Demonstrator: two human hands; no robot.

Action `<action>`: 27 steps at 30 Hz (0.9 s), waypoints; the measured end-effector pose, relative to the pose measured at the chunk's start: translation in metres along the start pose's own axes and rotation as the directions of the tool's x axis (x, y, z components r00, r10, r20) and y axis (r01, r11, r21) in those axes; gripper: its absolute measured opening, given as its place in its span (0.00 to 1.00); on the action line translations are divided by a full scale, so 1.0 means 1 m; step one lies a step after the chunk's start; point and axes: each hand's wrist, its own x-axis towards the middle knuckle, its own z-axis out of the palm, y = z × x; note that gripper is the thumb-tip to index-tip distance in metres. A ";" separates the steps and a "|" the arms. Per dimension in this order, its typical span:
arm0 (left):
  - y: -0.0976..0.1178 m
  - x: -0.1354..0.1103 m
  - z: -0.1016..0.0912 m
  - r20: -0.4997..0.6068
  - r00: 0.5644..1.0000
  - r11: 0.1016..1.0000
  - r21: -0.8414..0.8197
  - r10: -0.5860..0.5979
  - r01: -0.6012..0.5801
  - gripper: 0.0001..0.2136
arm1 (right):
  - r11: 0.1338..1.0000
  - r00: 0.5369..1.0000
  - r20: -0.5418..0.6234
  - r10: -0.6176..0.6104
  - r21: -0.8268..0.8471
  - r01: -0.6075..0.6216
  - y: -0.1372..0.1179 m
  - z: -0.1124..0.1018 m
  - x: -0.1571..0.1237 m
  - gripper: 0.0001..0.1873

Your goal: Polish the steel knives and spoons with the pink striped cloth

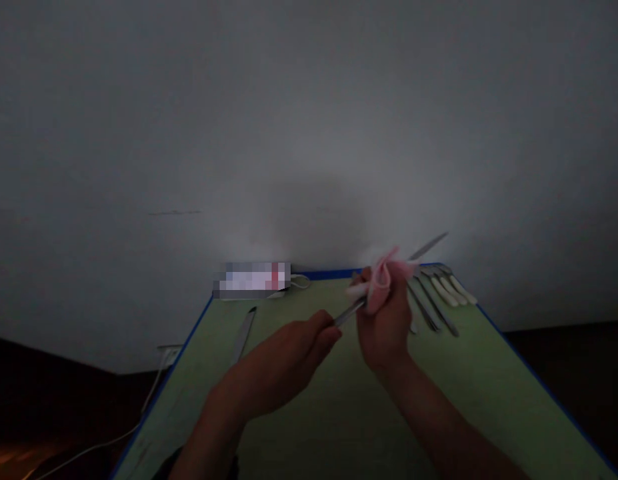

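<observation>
My left hand (299, 347) is closed round the handle end of a long metal knife (429, 245), whose blade slants up to the right. A pink and white cloth (381, 283) is wrapped about the middle of the knife, and my right hand (389, 327) grips it there. The blade's tip sticks out beyond the cloth. Part of the knife is hidden by the cloth and fingers. To the left of my left hand, another knife (245, 335) lies on the green table (309, 427), its lower end hidden behind my forearm.
Several pieces of cutlery (433, 307) lie at the table's back right, some with white handles (451, 291). A phone-like device with a blurred lit screen (253, 277) stands at the back left, beside a white cable loop (300, 281). A grey wall (319, 133) rises behind the table.
</observation>
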 end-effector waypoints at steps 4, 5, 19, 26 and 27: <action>0.005 0.005 0.001 0.042 0.998 0.998 -0.053 0.038 -0.036 0.12 | 0.972 0.973 0.006 0.232 -0.047 -0.231 0.023 0.006 -0.028 0.12; 0.004 0.005 0.000 0.036 0.999 0.997 -0.066 0.039 -0.037 0.12 | 0.967 0.968 -0.007 0.249 -0.057 -0.249 0.026 0.006 -0.031 0.12; 0.005 0.001 -0.004 0.058 0.998 0.995 -0.103 0.021 -0.015 0.17 | 0.990 0.993 0.078 0.088 -0.120 -0.078 -0.004 -0.007 0.011 0.11; 0.004 -0.021 -0.025 0.202 0.979 1.000 0.013 -0.015 0.012 0.18 | 0.976 0.990 -0.015 0.141 0.168 -0.136 -0.035 -0.020 0.057 0.09; 0.003 -0.023 -0.027 0.205 0.979 1.000 0.023 -0.016 0.012 0.18 | 0.965 0.986 -0.006 0.166 0.206 -0.161 -0.038 -0.021 0.059 0.09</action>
